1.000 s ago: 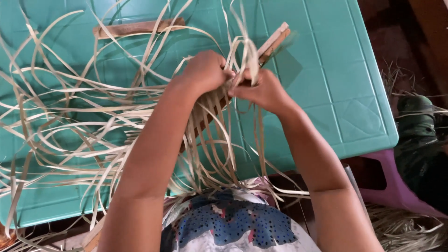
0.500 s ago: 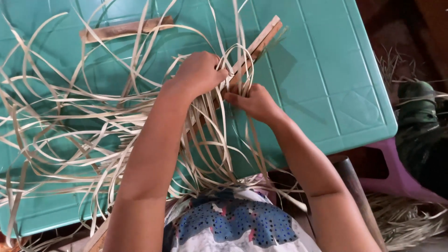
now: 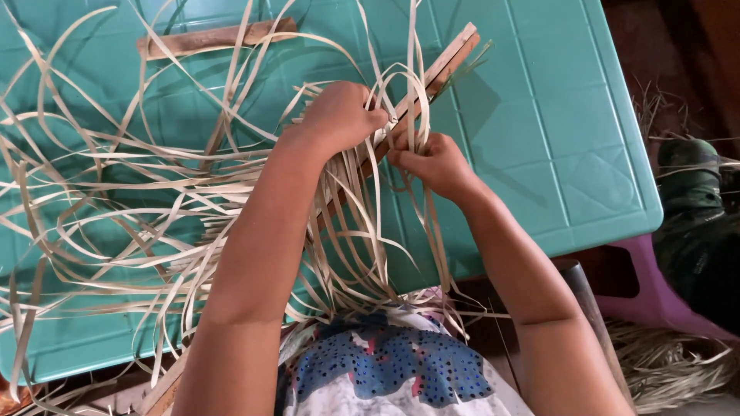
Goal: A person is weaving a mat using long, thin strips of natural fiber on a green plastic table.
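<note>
While the left hand grips the wooden slat, the right hand just beside it pinches pale strips; threading seems underway, needing steady tension.

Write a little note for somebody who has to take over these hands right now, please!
Left hand: closed over pale strips against the long wooden slat.
Right hand: pinching one strip beside the slat.
The slat lies slantwise on the teal table, its near end by the lap. A second, shorter slat lies apart at the far edge.
Done: many strips hang off the slat.
Left: loose strips sprawl to the left, not gathered.
</note>
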